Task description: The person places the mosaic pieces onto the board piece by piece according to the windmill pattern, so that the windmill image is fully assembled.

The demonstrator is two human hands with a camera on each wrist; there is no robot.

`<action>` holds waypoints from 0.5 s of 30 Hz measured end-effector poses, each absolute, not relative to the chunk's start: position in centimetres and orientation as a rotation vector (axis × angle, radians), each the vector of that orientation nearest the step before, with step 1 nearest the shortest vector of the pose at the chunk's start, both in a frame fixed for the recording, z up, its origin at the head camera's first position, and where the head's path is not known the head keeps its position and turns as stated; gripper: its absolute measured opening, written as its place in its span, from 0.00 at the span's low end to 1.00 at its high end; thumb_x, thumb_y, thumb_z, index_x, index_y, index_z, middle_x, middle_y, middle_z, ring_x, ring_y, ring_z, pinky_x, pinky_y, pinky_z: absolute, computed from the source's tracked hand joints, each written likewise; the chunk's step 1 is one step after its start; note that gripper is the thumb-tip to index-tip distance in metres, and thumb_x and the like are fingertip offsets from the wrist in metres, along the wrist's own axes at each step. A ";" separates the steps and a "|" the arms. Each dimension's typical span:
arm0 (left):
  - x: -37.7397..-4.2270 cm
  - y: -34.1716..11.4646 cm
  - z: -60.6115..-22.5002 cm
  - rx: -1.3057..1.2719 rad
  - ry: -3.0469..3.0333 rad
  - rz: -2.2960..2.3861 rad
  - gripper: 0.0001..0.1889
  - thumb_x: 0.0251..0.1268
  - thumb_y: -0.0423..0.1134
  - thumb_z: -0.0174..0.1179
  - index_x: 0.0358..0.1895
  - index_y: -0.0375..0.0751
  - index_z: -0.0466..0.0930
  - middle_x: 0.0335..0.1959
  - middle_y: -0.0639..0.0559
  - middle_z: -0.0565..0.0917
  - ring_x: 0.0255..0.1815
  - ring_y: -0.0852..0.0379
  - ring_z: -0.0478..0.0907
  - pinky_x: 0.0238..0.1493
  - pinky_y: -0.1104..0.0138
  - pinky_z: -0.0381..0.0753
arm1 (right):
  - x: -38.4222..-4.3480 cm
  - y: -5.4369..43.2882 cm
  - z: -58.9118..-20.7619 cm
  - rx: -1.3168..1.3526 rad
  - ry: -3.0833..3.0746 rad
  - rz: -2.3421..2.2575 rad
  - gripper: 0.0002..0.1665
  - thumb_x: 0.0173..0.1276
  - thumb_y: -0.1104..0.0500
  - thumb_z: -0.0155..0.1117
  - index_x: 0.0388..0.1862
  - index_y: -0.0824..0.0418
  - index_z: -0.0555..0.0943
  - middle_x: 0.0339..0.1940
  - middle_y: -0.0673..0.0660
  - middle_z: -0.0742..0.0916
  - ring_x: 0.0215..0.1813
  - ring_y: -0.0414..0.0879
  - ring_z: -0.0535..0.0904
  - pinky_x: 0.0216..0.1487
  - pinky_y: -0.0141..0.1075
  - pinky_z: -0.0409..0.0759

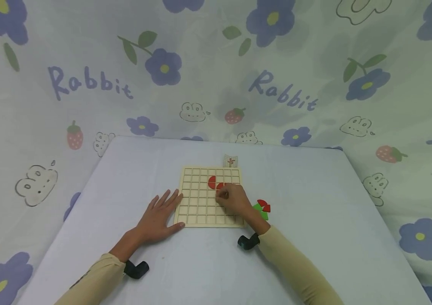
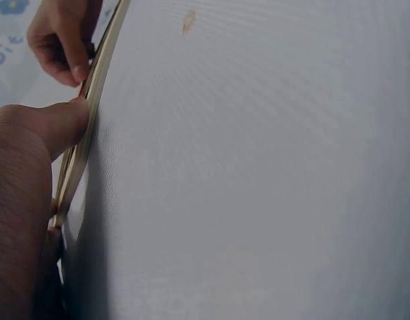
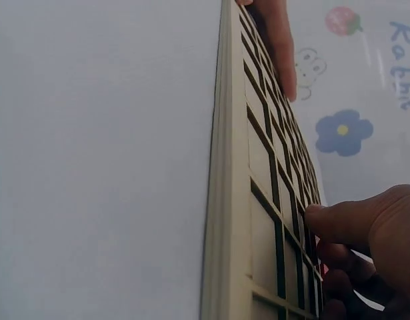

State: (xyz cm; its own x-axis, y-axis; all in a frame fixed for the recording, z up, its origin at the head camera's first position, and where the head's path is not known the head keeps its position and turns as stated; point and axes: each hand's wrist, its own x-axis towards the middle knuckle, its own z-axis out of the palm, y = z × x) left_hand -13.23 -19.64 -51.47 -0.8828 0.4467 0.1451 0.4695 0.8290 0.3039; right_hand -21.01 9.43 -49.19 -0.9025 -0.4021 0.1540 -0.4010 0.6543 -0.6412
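In the head view, the wooden grid board (image 1: pixel 194 199) lay on the white table (image 1: pixel 307 182). The left hand (image 1: pixel 157 222), fingers apart, touched the board's left edge. The right hand (image 1: pixel 235 199), fingers curled together, was over the board, just beside its red pieces (image 1: pixel 212 182); whether it gripped one could not be told. Green pieces (image 1: pixel 264 215) lay right of the board.

In the left wrist view, the left thumb (image 2: pixel 61 125) met the board's rim.

In the right wrist view, the right fingertips (image 3: pixel 316 215) were at the board's grid.

Head view downward, wrist views low and close, board (image 1: pixel 202 201) in all.
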 end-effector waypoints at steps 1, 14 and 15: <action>-13.2 -19.6 -51.5 -0.738 -2.938 -0.516 0.47 0.64 0.67 0.55 0.78 0.41 0.54 0.78 0.44 0.53 0.78 0.40 0.45 0.71 0.40 0.44 | -20.9 9.6 -49.2 -0.697 2.862 -1.104 0.02 0.60 0.61 0.74 0.29 0.56 0.88 0.27 0.44 0.82 0.30 0.39 0.75 0.31 0.33 0.76; -13.2 -19.7 -51.2 -0.731 -2.964 -0.513 0.47 0.64 0.68 0.53 0.78 0.42 0.53 0.79 0.46 0.52 0.78 0.41 0.43 0.71 0.42 0.43 | -19.8 13.3 -48.3 -0.595 2.844 -1.152 0.01 0.61 0.63 0.73 0.32 0.58 0.88 0.29 0.45 0.83 0.32 0.39 0.76 0.34 0.35 0.77; -13.2 -19.6 -51.2 -0.735 -2.957 -0.522 0.47 0.64 0.67 0.53 0.78 0.42 0.53 0.79 0.45 0.52 0.78 0.41 0.44 0.71 0.41 0.43 | -19.7 13.8 -48.1 -0.581 2.846 -1.142 0.02 0.61 0.63 0.73 0.33 0.59 0.88 0.30 0.45 0.83 0.31 0.40 0.76 0.33 0.35 0.77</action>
State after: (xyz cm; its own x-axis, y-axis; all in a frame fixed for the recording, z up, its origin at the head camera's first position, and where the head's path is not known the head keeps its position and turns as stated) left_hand -13.21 -19.63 -51.21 -0.8857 0.4462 0.1281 0.4630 0.8299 0.3112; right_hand -19.68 13.77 -48.14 -0.9304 -0.3473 0.1174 -0.3321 0.6629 -0.6710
